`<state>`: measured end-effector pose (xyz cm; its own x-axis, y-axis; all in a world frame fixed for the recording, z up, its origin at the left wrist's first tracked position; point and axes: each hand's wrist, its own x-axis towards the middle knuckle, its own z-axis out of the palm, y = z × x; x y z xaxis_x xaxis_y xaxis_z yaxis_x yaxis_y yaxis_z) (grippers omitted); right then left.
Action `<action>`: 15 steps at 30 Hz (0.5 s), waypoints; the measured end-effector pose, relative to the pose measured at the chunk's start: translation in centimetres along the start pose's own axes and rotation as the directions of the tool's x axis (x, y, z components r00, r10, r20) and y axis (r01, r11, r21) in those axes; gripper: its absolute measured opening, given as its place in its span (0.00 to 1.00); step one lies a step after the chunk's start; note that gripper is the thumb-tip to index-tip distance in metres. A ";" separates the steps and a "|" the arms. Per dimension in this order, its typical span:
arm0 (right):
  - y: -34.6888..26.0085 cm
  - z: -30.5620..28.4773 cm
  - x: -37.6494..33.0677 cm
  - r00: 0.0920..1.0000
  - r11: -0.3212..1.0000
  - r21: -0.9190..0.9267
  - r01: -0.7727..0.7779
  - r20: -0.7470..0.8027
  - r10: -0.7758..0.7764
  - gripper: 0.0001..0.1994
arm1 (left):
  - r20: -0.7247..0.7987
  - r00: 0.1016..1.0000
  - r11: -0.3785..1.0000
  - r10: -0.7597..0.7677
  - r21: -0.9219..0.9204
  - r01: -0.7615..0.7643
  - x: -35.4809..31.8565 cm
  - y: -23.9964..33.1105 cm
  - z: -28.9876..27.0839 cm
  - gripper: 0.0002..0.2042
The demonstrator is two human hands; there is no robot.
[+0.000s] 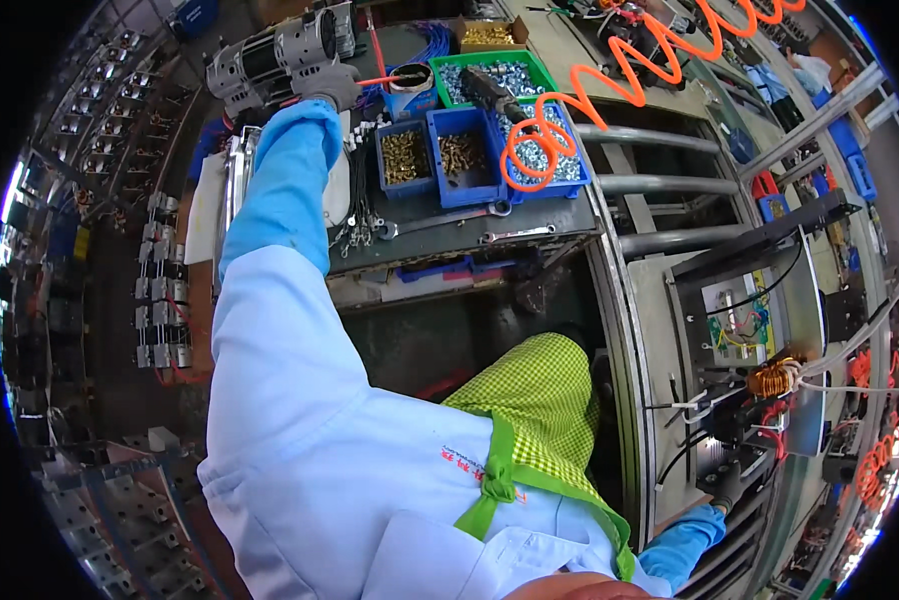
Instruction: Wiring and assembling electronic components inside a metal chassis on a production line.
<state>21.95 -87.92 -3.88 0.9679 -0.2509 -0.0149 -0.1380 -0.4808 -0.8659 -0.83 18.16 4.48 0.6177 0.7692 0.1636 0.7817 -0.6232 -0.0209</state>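
Racks of metal parts [120,110] stand left of a dark counter [440,243]. On its far side, the gloved left hand [335,87] grasps a red stick [378,80] that reaches into a pot [410,98] just right of that hand; a motor [270,62] sits just beyond it. Nearer the body, a blue bin [470,197] and a wrench [450,219] lie close to the counter's front edge, with a dark gap of floor [420,335] below. Rollers [680,185] run between the hands. Small red and dark lettering marks the white coat [370,500]. Partly hidden, the gloved right hand [730,485] is near a copper coil [773,380]; its grip I cannot tell.
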 end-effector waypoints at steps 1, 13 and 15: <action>-0.4 0.2 -0.3 1.000 0.999 0.027 -0.019 0.008 0.019 0.40 | 0.010 1.000 1.000 0.000 0.013 0.000 -0.1 0.6 -0.4 0.15; 1.5 -0.3 0.7 0.941 0.935 -0.188 0.302 -0.097 -0.324 0.40 | 0.109 0.985 0.983 0.136 -0.143 -0.120 -0.3 -0.1 0.2 0.17; 2.2 -0.8 0.8 0.919 0.900 -0.281 0.332 -0.118 -0.376 0.40 | 0.085 0.988 0.980 0.130 -0.161 -0.115 -0.7 -1.9 1.1 0.18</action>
<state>22.28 -89.86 -5.39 0.9165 -0.1494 0.3710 0.1382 -0.7521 -0.6443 -2.70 18.96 3.32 0.7191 0.6908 0.0748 0.6814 -0.7222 0.1191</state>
